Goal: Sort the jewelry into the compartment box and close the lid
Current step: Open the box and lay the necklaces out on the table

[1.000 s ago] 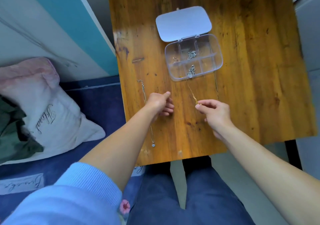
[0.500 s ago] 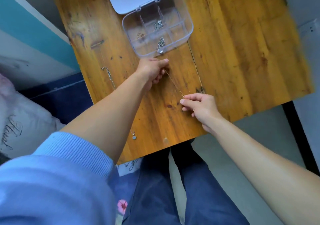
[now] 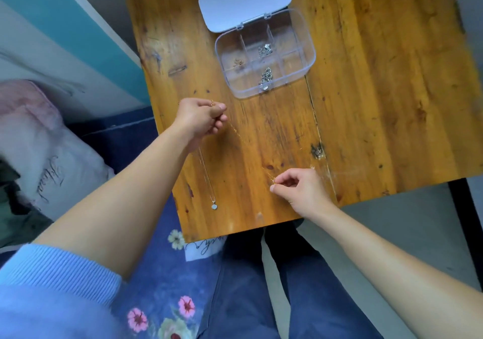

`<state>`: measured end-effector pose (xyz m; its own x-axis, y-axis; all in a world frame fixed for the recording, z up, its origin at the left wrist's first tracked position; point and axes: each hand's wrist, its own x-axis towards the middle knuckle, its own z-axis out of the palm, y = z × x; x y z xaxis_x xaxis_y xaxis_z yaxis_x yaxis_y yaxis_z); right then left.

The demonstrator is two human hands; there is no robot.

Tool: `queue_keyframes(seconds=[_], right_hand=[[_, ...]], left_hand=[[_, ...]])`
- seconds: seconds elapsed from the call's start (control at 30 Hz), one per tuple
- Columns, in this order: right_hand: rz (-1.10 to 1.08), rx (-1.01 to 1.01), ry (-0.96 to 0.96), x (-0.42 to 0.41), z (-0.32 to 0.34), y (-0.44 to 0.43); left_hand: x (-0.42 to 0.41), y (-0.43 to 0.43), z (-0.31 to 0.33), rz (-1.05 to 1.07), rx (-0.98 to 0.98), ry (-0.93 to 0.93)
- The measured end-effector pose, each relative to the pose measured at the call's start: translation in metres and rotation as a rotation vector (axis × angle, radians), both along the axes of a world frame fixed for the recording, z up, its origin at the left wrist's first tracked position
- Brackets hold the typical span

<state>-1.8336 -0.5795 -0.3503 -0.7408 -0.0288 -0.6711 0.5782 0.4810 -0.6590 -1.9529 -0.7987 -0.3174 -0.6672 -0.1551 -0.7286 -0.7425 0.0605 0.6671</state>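
Observation:
A thin gold chain (image 3: 243, 137) stretches across the wooden table (image 3: 379, 103) between my two hands. My left hand (image 3: 201, 119) pinches its far end. My right hand (image 3: 300, 189) pinches its near end close to the table's front edge. The clear compartment box (image 3: 305, 69) lies beyond my hands with its lid (image 3: 244, 1) folded back flat. Silver pieces (image 3: 265, 78) sit in two compartments and a small reddish piece (image 3: 238, 62) in another. A silver necklace with a round pendant (image 3: 214, 206) lies on the table under my left wrist, partly hidden.
A pillow (image 3: 44, 155) and a blue floral blanket (image 3: 162, 299) lie to the left of the table. My legs in dark trousers (image 3: 261, 299) are below the table's front edge. A turquoise panel (image 3: 78, 25) stands at the far left.
My left hand has taken the chain's far end and drawn it left, away from the box. My right hand has pulled the near end toward me. The chain now runs taut between them.

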Motion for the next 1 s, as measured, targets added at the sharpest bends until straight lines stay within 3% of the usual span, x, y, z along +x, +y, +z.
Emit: queue_keyframes(seconds=[0.23, 0.67, 0.9, 1.0], right_hand=[[0.095, 0.06, 0.039, 0.004, -0.004, -0.026], [0.264, 0.33, 0.197, 0.015, -0.012, -0.046], [0.371, 0.415, 0.158, -0.006, 0.01, -0.037], [0.33, 0.417, 0.268, -0.051, 0.03, -0.024]], left_hand=[[-0.017, -0.022, 0.005, -0.072, -0.156, 0.083], [-0.041, -0.016, -0.043, -0.197, -0.439, 0.207], [-0.057, -0.032, -0.037, -0.273, -0.475, 0.261], [-0.066, -0.039, -0.029, -0.183, -0.472, 0.28]])
